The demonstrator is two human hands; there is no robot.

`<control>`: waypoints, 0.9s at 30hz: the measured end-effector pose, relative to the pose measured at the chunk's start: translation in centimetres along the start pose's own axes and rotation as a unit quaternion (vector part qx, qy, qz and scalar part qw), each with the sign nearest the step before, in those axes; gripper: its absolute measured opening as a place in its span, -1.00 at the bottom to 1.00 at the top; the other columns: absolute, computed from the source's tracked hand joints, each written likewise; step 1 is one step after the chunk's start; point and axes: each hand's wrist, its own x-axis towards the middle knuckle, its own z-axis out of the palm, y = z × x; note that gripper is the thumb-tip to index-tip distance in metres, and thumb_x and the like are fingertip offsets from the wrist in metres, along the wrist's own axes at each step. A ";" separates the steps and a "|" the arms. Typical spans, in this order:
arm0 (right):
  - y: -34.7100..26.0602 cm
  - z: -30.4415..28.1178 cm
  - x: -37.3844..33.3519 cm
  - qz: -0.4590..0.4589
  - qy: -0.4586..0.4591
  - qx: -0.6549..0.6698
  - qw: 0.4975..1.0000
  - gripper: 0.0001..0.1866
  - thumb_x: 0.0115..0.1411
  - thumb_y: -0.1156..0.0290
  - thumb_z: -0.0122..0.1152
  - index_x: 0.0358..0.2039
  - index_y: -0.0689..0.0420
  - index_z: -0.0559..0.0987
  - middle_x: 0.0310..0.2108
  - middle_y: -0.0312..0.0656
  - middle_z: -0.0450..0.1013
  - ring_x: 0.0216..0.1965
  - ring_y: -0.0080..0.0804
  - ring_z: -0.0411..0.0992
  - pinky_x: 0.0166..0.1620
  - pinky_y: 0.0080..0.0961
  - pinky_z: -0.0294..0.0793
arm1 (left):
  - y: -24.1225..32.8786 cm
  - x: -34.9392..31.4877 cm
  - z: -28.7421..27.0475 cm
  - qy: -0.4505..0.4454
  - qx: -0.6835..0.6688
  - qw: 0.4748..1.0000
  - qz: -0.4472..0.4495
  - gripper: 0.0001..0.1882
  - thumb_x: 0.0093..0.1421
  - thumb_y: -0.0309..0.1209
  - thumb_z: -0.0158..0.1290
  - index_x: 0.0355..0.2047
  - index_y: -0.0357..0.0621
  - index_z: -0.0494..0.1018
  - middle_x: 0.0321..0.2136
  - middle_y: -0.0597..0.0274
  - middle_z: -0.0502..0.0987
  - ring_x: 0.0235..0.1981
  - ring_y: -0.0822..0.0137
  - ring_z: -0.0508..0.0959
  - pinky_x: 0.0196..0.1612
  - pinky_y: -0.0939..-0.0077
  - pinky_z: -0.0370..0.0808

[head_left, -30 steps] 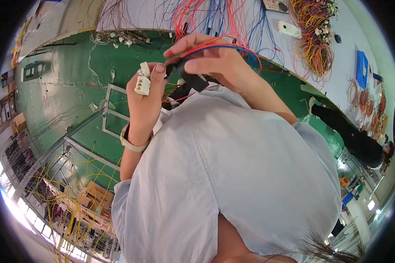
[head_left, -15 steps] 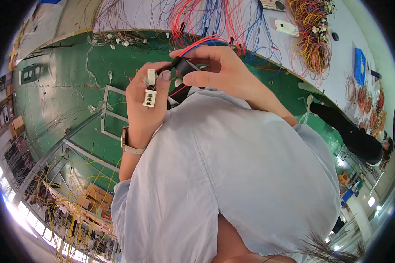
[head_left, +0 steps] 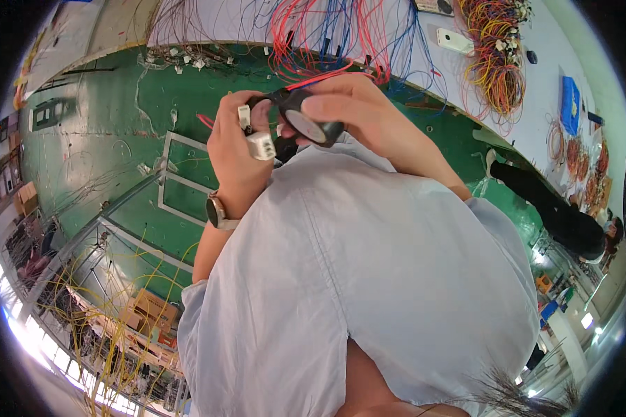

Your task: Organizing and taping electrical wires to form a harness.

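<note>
My left hand point(head_left: 231, 153), with a watch point(head_left: 217, 210) at its wrist, is closed around a wire bundle. Two white plastic connectors stick out of its fingers, a larger one point(head_left: 261, 146) and a smaller one point(head_left: 244, 116). Red and blue wires point(head_left: 320, 78) run from the bundle past my right hand toward the table. In my right hand point(head_left: 358, 108) is a roll of black tape point(head_left: 307, 127), its flat side tilted toward me. A dark strip spans from the roll to the wires at my left fingers. The fingertips behind the roll are partly hidden and blurred.
Ahead is a pale table point(head_left: 546, 69) with loose red and blue wires, a bundle of yellow and orange wires point(head_left: 494, 69), a white flat device point(head_left: 455, 41) and a blue tray point(head_left: 570, 105). A metal frame point(head_left: 188, 201) stands left. At right is another person point(head_left: 556, 208).
The tape roll has swung down and toward me, showing its flat side. My left hand has turned slightly, moving the larger connector right and bringing the watch face into view.
</note>
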 end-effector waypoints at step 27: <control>-2.1 1.7 -4.4 0.101 0.049 0.035 0.993 -0.56 0.29 0.16 -0.04 0.07 0.17 0.39 -0.13 -0.23 0.46 -0.12 -0.49 0.46 -0.30 -0.57 0.55 | -0.6 0.1 -3.4 -0.140 0.153 0.925 0.318 -0.49 -0.07 -0.51 0.07 -0.02 -0.31 0.44 -0.42 0.27 0.38 -0.55 0.43 0.45 -0.59 0.60 0.40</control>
